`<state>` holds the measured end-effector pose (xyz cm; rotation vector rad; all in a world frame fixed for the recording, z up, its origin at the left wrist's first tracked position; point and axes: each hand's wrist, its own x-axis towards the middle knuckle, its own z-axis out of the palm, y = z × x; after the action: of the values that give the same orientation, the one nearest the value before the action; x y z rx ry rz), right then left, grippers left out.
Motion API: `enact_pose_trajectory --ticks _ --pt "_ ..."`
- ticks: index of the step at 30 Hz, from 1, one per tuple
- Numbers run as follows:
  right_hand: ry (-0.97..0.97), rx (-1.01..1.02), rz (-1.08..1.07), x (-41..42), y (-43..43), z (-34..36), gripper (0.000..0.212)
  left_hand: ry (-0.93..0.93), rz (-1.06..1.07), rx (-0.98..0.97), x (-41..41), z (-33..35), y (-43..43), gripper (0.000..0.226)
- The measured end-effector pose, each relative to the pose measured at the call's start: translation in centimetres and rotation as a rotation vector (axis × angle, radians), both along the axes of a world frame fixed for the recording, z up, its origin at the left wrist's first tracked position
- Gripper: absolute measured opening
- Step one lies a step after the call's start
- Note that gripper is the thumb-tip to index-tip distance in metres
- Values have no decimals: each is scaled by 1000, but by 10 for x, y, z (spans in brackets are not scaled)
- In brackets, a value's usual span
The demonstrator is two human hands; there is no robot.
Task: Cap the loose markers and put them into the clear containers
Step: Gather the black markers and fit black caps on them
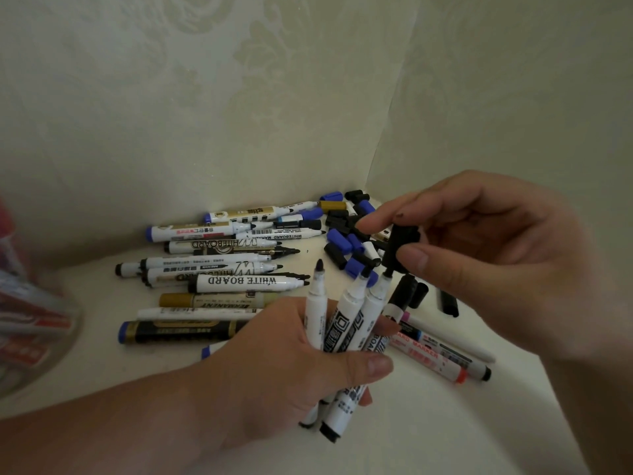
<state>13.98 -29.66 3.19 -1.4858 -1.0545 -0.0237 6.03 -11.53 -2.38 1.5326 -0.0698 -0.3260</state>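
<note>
Head-cam view down onto a pale worktop (428, 437) set in a corner of cream patterned wall (205, 97). Low centre, the left hand (291, 358) is wrapped round a bundle of markers (346, 323): white barrels w/ black print, held roughly upright & fanned, bare black tips at the top, black ends poking out below the fist. Just above the bundle's rightmost tip, the right hand (486, 255) pinches a black cap (401, 246) btwn thumb & forefinger, open end down. The cap meets that tip, but whether it is pushed home can't be told. Left of the bundle & further back, a dozen or so loose markers (226, 265) lie side by side on the worktop, mostly uncapped, tips pointing right. One has a gold end, & a fat black barrel w/ a blue end lies nearest the bundle. Behind the bundle, partly hidden by the right hand, sits a heap of loose caps (342, 241), blue & black, plus one gold. Right of the bundle, under the right hand, a few more markers (442, 354) lie slanted, one w/ a red end, one w/ a black end. Far left of the bundle, at the frame edge, is a clear container (37, 323), blurred, w/ red-&-white items inside.
</note>
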Motion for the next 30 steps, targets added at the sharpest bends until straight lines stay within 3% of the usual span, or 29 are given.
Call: enact_pose_trajectory --ticks 13,30 --pt "178 69 119 9 2 -5 24 3 -2 -11 -1 3 1 27" --pt "90 144 -50 10 7 -9 17 4 5 16 -2 5 1 23"
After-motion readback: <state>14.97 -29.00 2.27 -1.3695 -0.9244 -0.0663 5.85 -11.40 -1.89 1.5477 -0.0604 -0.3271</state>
